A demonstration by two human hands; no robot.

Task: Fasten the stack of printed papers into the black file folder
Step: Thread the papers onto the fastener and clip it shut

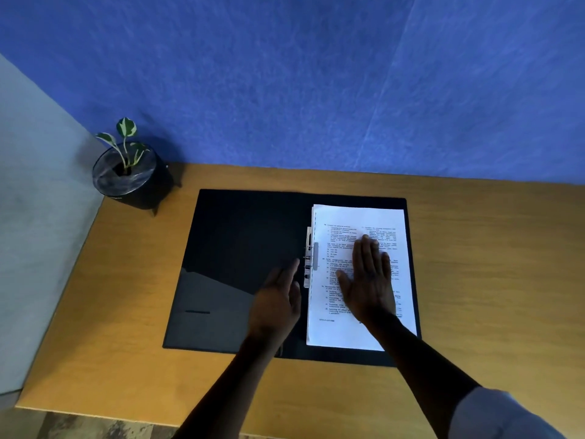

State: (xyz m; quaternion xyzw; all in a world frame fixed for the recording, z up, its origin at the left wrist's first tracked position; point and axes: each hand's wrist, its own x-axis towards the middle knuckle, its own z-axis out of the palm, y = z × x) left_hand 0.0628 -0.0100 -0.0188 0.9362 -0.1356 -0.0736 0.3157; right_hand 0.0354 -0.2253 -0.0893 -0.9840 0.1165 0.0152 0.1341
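Observation:
A black file folder [237, 248] lies open flat on the wooden table. On its right half rests a stack of printed white papers [348, 331]. A pale plastic fastener clip [309, 258] stands along the folder's spine at the stack's left edge. My right hand [368, 280] lies flat, palm down with fingers spread, on the middle of the papers. My left hand [278, 299] hovers over the folder just left of the clip, fingers loosely apart and pointing toward it, holding nothing.
A small potted plant [128, 172] in a black pot stands at the table's back left corner. A blue wall rises right behind the wooden table [493, 264]. The table's left edge [63, 299] borders a grey floor.

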